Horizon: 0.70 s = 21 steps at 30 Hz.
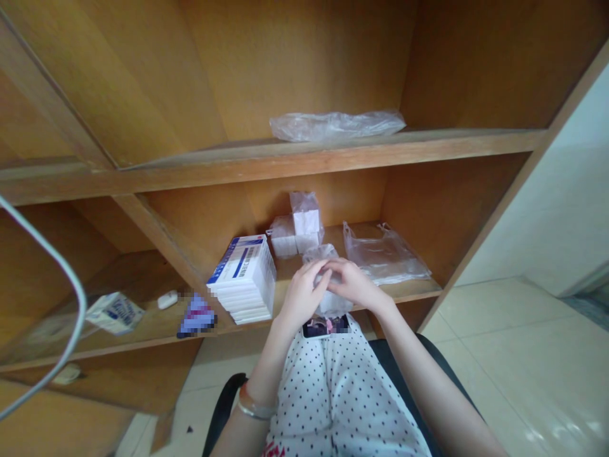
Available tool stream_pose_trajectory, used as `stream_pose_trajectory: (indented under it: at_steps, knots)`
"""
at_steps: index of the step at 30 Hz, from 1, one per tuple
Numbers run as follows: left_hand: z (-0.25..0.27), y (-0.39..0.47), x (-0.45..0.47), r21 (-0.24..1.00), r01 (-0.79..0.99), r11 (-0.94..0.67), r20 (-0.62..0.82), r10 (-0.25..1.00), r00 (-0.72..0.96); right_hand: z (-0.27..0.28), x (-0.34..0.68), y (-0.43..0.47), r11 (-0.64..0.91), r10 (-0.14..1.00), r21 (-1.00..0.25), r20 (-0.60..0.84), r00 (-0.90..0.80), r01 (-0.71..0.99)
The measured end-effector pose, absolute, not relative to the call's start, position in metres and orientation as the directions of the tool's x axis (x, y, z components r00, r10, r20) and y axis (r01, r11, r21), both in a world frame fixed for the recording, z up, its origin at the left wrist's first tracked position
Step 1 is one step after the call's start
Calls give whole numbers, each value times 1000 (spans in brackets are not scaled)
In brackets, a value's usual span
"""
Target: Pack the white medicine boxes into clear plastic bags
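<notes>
On the lower shelf's front edge, a white box (334, 305) sits inside a clear plastic bag (323, 252). My left hand (307, 287) is closed at the bag's left side, its fingers bent over the plastic. From the right, my right hand (353, 283) reaches across the same bag with curled fingers, and the fingertips of both hands meet over it. Part of the box and bag is hidden under my hands. Just below, a phone (314, 327) with a lit screen lies on my lap.
Left of my hands rises a stack of blue-and-white boxes (250, 279). Behind are bagged white boxes (307, 225); flat plastic bags (387, 254) lie to the right. A shelf board (333, 155) runs above, holding clear plastic (337, 125). A pale cable (71, 279) curves at far left.
</notes>
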<state>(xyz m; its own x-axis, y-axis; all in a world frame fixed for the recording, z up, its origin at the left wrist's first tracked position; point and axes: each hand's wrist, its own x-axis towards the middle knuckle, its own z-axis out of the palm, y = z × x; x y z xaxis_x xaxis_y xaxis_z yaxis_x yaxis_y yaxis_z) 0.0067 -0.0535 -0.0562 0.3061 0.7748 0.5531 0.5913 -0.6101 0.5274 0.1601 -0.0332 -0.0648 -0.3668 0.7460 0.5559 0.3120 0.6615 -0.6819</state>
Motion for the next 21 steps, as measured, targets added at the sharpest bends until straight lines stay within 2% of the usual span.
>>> stream_pose_trajectory:
  at_steps: [5,9,13,15,17,19,21]
  knots:
    - [-63,-55,0,521,589,-618,530,775,345,-68,175,-45,595,803,-733,523,-285,330]
    - [-67,-59,-6,504,609,-613,545,773,326,-62,180,-58,562,816,-783,474,-331,266]
    - [-62,-66,-4,426,676,-601,574,757,312,-53,182,-71,521,829,-826,430,-356,216]
    - [-59,-71,-2,461,629,-626,573,752,328,-52,185,-76,496,842,-841,407,-355,213]
    - [-57,-78,-1,557,561,-613,536,781,321,-53,190,-80,464,854,-862,373,-363,204]
    - [-57,-84,-2,642,531,-553,453,833,319,-57,194,-83,430,863,-881,336,-378,198]
    - [-57,-90,-4,664,560,-495,354,868,347,-62,198,-85,417,865,-880,308,-397,226]
